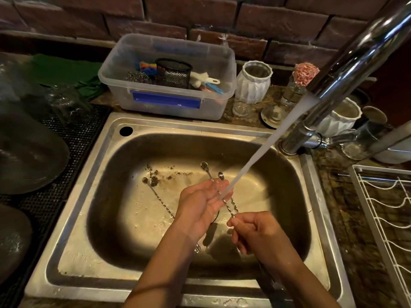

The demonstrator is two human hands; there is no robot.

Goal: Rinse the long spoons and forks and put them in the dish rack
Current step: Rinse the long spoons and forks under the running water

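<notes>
Over the steel sink (73,218), my right hand (251,232) pinches the lower ends of two long twisted-handle spoons (226,204). Their small bowls (221,175) point away from me. My left hand (202,203) lies open, palm up, under their shafts, where the water stream (262,152) from the faucet (355,56) lands. Another long spoon (155,194) lies on the sink floor to the left, partly hidden by my left wrist. A fork-like tip (197,248) shows below my left forearm. The white wire dish rack (387,218) stands at the right edge.
A clear plastic box (169,105) with sponges and brushes sits behind the sink. White jars (253,83), small glasses and a glass mug (355,143) crowd the counter by the faucet base. Dark pans (26,156) and glasses rest on a black mat at the left.
</notes>
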